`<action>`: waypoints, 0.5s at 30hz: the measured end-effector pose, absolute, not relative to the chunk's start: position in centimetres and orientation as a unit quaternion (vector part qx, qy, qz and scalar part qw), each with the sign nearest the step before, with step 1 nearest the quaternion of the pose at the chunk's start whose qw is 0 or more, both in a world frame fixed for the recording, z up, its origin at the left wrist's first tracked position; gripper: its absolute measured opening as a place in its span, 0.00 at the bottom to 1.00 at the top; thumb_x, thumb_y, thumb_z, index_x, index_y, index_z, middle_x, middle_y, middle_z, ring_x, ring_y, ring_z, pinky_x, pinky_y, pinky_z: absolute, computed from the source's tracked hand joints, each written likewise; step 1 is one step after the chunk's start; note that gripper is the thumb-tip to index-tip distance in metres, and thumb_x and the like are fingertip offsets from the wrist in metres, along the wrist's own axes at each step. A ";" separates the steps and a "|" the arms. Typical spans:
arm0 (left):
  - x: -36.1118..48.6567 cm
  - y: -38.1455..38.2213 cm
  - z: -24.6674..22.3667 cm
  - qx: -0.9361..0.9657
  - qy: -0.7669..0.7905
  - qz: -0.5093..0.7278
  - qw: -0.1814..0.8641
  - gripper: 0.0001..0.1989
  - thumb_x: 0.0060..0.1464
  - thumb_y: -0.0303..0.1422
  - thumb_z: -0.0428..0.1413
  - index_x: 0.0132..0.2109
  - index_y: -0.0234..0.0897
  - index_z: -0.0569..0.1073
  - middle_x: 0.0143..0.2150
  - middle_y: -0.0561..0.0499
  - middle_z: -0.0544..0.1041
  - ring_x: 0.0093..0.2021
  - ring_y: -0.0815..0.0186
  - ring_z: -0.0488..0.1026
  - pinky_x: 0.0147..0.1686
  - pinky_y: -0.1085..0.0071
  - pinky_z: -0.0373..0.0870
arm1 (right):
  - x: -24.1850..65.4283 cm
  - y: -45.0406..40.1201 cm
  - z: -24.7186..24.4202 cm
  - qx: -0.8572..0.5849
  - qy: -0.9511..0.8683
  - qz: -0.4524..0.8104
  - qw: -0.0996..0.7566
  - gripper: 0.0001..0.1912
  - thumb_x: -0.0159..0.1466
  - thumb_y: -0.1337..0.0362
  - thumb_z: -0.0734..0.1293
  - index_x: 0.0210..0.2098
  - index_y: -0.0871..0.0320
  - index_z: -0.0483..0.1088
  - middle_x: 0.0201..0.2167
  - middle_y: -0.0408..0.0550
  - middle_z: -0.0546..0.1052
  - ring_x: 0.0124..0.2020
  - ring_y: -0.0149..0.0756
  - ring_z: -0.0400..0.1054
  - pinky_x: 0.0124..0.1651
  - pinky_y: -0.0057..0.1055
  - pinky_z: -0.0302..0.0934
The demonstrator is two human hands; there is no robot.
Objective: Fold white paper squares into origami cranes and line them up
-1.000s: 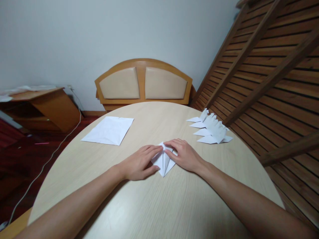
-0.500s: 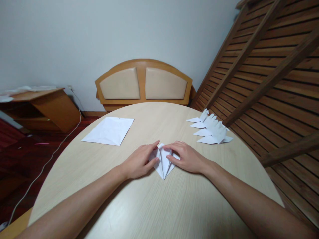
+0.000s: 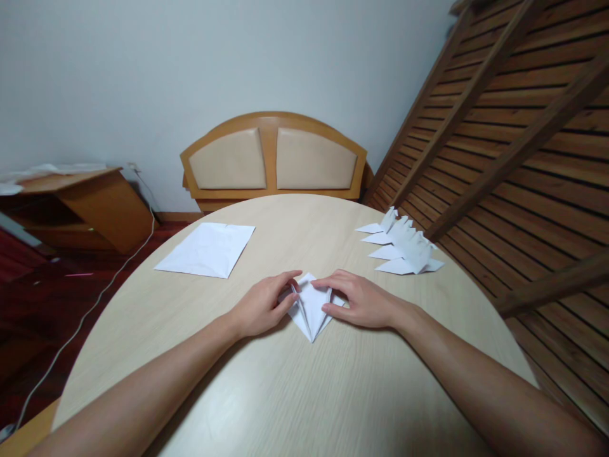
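A folded piece of white paper (image 3: 313, 308) lies on the table in front of me, one corner pointing toward me. Its two side flaps stand partly raised. My left hand (image 3: 266, 303) pinches the left flap between thumb and fingers. On the other side, my right hand (image 3: 359, 298) grips the right flap in the same way, with its index finger across the upper part of the paper. The fingertips cover parts of both side edges.
The round wooden table (image 3: 238, 400) carries a flat white paper sheet (image 3: 204, 251) at left and a row of several folded paper birds (image 3: 404, 247) at right. Beyond stand a headboard (image 3: 273, 158), a slatted wooden panel (image 3: 514, 139) and a low cabinet (image 3: 109, 209).
The two flaps have spread apart, showing more of the paper's middle. Both hands have shifted slightly outward with them. The sheet and the paper birds stay put.
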State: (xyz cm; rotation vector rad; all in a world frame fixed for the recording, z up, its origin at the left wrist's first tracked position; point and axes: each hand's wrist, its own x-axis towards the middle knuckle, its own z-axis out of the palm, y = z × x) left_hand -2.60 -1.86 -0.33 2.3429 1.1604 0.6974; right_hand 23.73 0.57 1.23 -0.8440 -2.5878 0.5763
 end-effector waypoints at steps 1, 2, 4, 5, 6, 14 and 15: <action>-2.6 -1.9 -0.3 0.846 0.418 0.251 0.216 0.21 0.67 0.35 0.48 0.64 0.37 0.62 0.52 0.44 0.78 0.48 0.59 0.76 0.50 0.61 0.71 | 23.8 0.6 1.2 -0.298 -0.915 0.203 0.182 0.24 0.66 0.58 0.68 0.61 0.53 0.68 0.50 0.52 0.78 0.50 0.44 0.70 0.54 0.42 0.65; -2.7 -1.8 -0.3 0.847 0.417 0.250 0.215 0.21 0.66 0.35 0.48 0.64 0.37 0.62 0.52 0.44 0.78 0.47 0.59 0.76 0.50 0.61 0.71 | 23.8 0.6 1.2 -0.298 -0.914 0.202 0.184 0.24 0.66 0.58 0.68 0.61 0.53 0.69 0.50 0.52 0.78 0.50 0.44 0.70 0.54 0.42 0.65; -2.8 -1.8 -0.4 0.848 0.415 0.250 0.213 0.21 0.65 0.33 0.48 0.64 0.37 0.62 0.53 0.44 0.78 0.48 0.59 0.76 0.51 0.60 0.71 | 23.8 0.6 1.1 -0.304 -0.912 0.199 0.188 0.24 0.66 0.58 0.69 0.60 0.54 0.70 0.49 0.52 0.78 0.49 0.44 0.71 0.54 0.41 0.65; -2.9 -1.8 -0.5 0.850 0.412 0.251 0.211 0.22 0.64 0.31 0.48 0.64 0.36 0.63 0.53 0.44 0.78 0.48 0.59 0.76 0.51 0.60 0.71 | 23.8 0.6 1.1 -0.310 -0.911 0.197 0.187 0.23 0.66 0.58 0.69 0.59 0.54 0.70 0.48 0.53 0.79 0.48 0.43 0.71 0.53 0.41 0.65; -2.9 -1.8 -0.5 0.852 0.407 0.253 0.209 0.23 0.62 0.30 0.48 0.64 0.36 0.63 0.53 0.44 0.78 0.49 0.59 0.76 0.52 0.60 0.71 | 23.8 0.6 1.1 -0.317 -0.909 0.195 0.185 0.22 0.66 0.59 0.68 0.59 0.54 0.71 0.47 0.53 0.79 0.47 0.43 0.72 0.52 0.41 0.66; -2.7 -1.7 -0.2 0.879 0.372 0.237 0.183 0.15 0.56 0.27 0.52 0.49 0.38 0.77 0.49 0.46 0.78 0.44 0.61 0.77 0.47 0.64 0.73 | 23.9 0.4 1.6 -0.305 -0.913 0.194 0.191 0.18 0.66 0.60 0.68 0.54 0.54 0.75 0.44 0.52 0.79 0.46 0.43 0.73 0.50 0.39 0.66; -2.7 -1.7 -0.2 0.879 0.370 0.239 0.185 0.13 0.57 0.27 0.53 0.47 0.39 0.78 0.50 0.46 0.78 0.45 0.61 0.77 0.47 0.65 0.73 | 23.9 0.4 1.6 -0.302 -0.913 0.196 0.193 0.18 0.65 0.60 0.68 0.55 0.54 0.75 0.44 0.52 0.80 0.46 0.43 0.73 0.50 0.39 0.66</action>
